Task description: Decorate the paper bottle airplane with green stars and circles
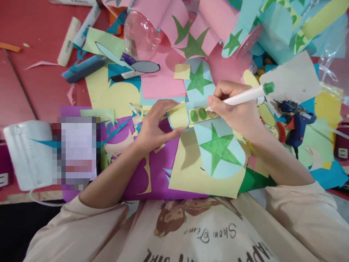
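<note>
My right hand (238, 111) is closed around a white marker pen (247, 95) with a green end. Its tip meets a narrow yellow paper strip (209, 112) that bears green ovals. Thumb and fingers of my left hand (152, 125) curve around a rolled yellow piece of paper (179, 115) at the strip's left end. The strip crosses a light blue paper shape (196, 134) with rounded ends. Green stars mark that shape above and below the strip, and the lower part lies over a pale yellow sheet (182, 167).
Scissors (147, 66) lie beyond my left hand, near a blue marker (84, 68) and a glue stick (69, 42). A blue glue gun (298, 131) rests at right. Pink paper rolls (218, 18) stand at the back. A phone (79, 149) is at left.
</note>
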`<state>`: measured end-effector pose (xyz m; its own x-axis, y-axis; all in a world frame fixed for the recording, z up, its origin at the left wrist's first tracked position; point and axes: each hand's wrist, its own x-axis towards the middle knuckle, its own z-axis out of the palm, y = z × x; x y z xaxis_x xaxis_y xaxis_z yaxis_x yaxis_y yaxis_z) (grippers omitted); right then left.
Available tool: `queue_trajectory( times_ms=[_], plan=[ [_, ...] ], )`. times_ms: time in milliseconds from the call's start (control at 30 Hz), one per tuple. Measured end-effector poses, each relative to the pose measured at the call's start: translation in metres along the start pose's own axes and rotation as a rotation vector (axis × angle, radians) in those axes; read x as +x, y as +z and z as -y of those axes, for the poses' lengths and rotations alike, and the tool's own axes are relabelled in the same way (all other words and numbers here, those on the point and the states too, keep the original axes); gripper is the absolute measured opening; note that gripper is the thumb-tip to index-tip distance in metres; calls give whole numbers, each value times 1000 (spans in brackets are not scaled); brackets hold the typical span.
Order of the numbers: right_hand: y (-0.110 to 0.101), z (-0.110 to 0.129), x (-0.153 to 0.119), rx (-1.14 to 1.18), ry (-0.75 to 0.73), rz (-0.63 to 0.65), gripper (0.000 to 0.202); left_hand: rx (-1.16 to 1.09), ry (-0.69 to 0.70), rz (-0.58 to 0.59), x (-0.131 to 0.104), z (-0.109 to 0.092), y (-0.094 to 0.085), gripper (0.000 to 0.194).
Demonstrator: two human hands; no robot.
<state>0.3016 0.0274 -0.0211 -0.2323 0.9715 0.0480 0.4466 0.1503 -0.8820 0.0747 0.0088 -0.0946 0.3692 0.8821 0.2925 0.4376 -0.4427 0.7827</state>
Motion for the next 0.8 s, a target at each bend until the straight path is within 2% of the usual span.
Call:
queue_trajectory(
  times_ms=[200,600,800],
  plan=[
    [-1,0,0,-3,-4,28,42,20,-9,0,0,1,0,48],
    [0,2,-1,3,-8,30,36,24,96,-29,0,3,0,45],
    [-1,3,0,7,-9,51,36,31,100,-24,0,4,1,46]
  ],
)
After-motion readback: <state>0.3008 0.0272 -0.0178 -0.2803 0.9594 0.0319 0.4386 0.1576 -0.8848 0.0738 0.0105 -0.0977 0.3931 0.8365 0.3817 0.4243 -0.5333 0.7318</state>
